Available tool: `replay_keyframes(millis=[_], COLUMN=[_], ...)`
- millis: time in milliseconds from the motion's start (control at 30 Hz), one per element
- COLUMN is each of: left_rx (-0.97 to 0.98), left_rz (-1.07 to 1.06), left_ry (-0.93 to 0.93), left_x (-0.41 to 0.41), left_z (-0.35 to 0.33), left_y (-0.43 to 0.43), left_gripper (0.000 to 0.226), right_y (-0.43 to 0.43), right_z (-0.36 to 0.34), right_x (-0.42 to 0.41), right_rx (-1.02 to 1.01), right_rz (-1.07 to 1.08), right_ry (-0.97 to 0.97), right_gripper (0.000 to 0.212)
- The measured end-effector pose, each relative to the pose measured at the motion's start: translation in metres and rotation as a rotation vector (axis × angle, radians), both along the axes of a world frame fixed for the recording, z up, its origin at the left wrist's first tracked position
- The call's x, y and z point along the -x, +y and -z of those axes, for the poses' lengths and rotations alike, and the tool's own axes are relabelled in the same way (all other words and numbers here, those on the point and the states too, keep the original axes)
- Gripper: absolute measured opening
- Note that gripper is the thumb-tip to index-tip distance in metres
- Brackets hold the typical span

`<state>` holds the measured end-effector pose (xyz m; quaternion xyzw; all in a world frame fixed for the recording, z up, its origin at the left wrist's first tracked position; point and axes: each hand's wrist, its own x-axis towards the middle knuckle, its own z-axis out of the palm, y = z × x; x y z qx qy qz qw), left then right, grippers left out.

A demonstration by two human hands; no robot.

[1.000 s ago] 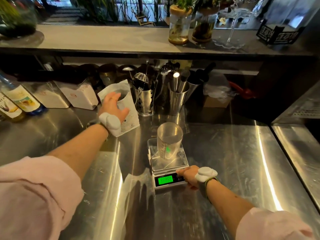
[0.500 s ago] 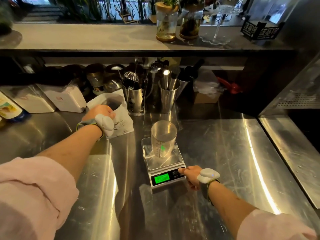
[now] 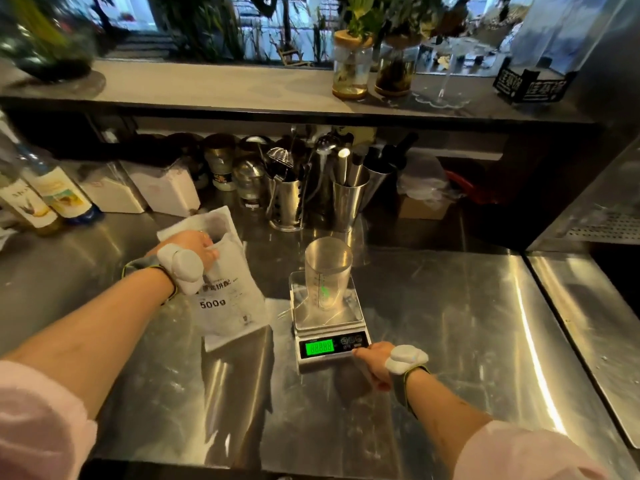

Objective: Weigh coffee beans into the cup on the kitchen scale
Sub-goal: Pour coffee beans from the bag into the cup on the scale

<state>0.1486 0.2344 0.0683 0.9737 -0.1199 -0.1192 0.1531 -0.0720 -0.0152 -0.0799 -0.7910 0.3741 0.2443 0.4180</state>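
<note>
- Steel counter (image 3: pixel 450 341), seen from above and behind two bare forearms with pink sleeves pushed up.
- Scale (image 3: pixel 329 327) near the middle of the counter, green display lit at its front edge, digits too blurred to read surely.
- Clear cup (image 3: pixel 327 271) upright on the scale's platform, toward the back; looks empty, with printed marks down its side and a green glint from the display.
- White bag (image 3: pixel 225 282) left of the scale, apart from it, mouth open at the top and tilted away; "500g" printed on the face; bottom edge resting on the counter.
- Left hand (image 3: pixel 194 245) clenched on the bag's upper edge beside the opening, a white sensor strapped at the wrist.
- Right hand (image 3: pixel 372 358) at the scale's front right corner, a fingertip touching the button panel beside the display; remaining fingers curled under, nothing held; same kind of white sensor on the wrist.
- Beans themselves not visible; bag's inside too dark to judge.
- Behind the scale, against the back wall: two steel tool holders (image 3: pixel 287 206) with spoons and strainers, some jars, white boxes (image 3: pixel 166 192).
- Two bottles (image 3: pixel 52 195) at the far left of the counter.
- Upper shelf (image 3: pixel 207 88) with two glass jars of plants (image 3: pixel 351 67) above the tool holders.
</note>
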Motion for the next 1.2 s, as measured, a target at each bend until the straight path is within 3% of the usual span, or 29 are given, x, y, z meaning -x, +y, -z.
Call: replay_keyframes(millis=[133, 233, 300, 533, 700, 867, 1067, 1200], left_rx=[-0.114, -0.125, -0.123, -0.063, 0.113, 0.322, 0.455, 0.499], left_rz=[-0.004, -0.028, -0.028, 0.060, 0.130, 0.142, 0.271, 0.397], left_ry=[0.066, 0.101, 0.111, 0.130, 0.183, 0.228, 0.289, 0.264], left_x=[0.058, 0.098, 0.124, 0.182, 0.210, 0.235, 0.235, 0.223], left_z=[-0.016, -0.022, -0.028, -0.038, -0.032, -0.021, -0.026, -0.055], left_y=[0.006, 0.008, 0.005, -0.020, -0.050, -0.101, -0.155, -0.185], left_gripper=[0.020, 0.024, 0.027, 0.018, 0.032, 0.028, 0.028, 0.024], right_y=[0.000, 0.001, 0.002, 0.011, 0.001, -0.029, -0.067, -0.095], right_z=[-0.005, -0.005, -0.005, -0.014, -0.011, -0.005, -0.014, -0.038], right_x=[0.014, 0.020, 0.028, 0.047, 0.059, 0.079, 0.107, 0.117], right_rx=[-0.014, -0.066, -0.083, -0.381, -0.518, -0.653, -0.839, -0.987], right_rz=[-0.103, -0.165, -0.252, -0.108, 0.028, 0.181, 0.356, 0.469], right_ry=[-0.004, -0.005, 0.004, -0.014, 0.021, 0.023, -0.074, -0.164], right_gripper=[0.037, 0.025, 0.030, 0.011, 0.037, 0.066, 0.081, 0.066])
